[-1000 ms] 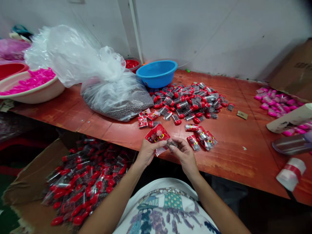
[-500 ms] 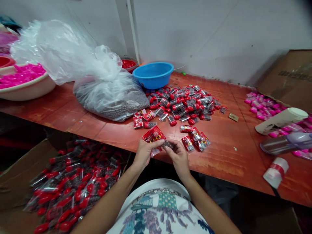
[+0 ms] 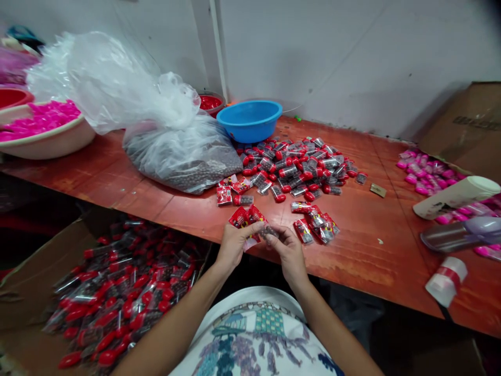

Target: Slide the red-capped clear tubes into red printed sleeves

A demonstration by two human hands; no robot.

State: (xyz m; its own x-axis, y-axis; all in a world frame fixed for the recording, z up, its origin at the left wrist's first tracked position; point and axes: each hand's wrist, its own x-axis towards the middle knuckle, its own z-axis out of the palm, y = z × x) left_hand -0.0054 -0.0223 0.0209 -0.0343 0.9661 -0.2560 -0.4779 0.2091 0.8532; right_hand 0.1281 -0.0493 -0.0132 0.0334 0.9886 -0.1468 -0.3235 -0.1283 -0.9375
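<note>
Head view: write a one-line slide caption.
Left hand holds red packets, right hand a small vial, above a red table.

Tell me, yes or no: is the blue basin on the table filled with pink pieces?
No, the blue basin shows only its bare blue inside; the pink pieces lie in the cream basin at the far left.

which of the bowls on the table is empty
The blue bowl by the wall: its inside shows only bare blue plastic. The cream bowl at far left is heaped with pink pieces.
</note>
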